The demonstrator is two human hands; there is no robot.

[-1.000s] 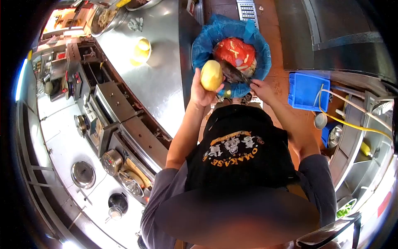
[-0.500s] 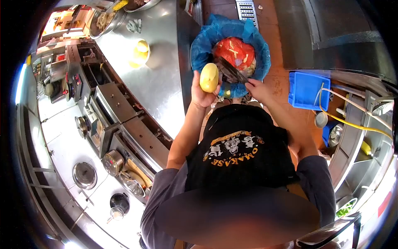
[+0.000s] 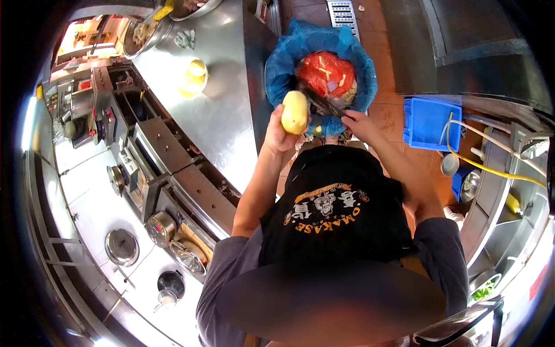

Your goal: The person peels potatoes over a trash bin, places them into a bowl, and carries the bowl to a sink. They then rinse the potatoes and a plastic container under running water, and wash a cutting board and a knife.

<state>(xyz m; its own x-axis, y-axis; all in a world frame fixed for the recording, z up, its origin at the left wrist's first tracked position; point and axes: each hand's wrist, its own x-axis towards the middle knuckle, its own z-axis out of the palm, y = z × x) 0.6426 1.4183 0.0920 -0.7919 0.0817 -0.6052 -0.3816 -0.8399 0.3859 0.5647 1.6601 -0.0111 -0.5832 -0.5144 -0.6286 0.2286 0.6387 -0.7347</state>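
Note:
A peeled yellow potato (image 3: 295, 113) rests in my left hand (image 3: 277, 136), whose fingers wrap its side. My right hand (image 3: 359, 125) grips the handle end of a dark-bladed knife (image 3: 324, 104). The blade slants up and left, its tip end close beside the potato. Both hands are over the near rim of a bin lined with a blue plastic bag (image 3: 365, 63). Inside the bin, a red plastic bag (image 3: 324, 69) carries a few pale peel strips, with other scraps around it.
To the left runs a steel counter (image 3: 225, 115) with a bowl of yellow pieces (image 3: 198, 75), a crumpled cloth (image 3: 185, 39) and a metal basin (image 3: 141, 40). A blue crate (image 3: 430, 124) and a yellow hose (image 3: 491, 172) lie to the right. Stove units stand far left.
The potato has turned a little in my left hand and shifted slightly right. The knife blade has tilted and shows narrower; my right hand stays nearly in place.

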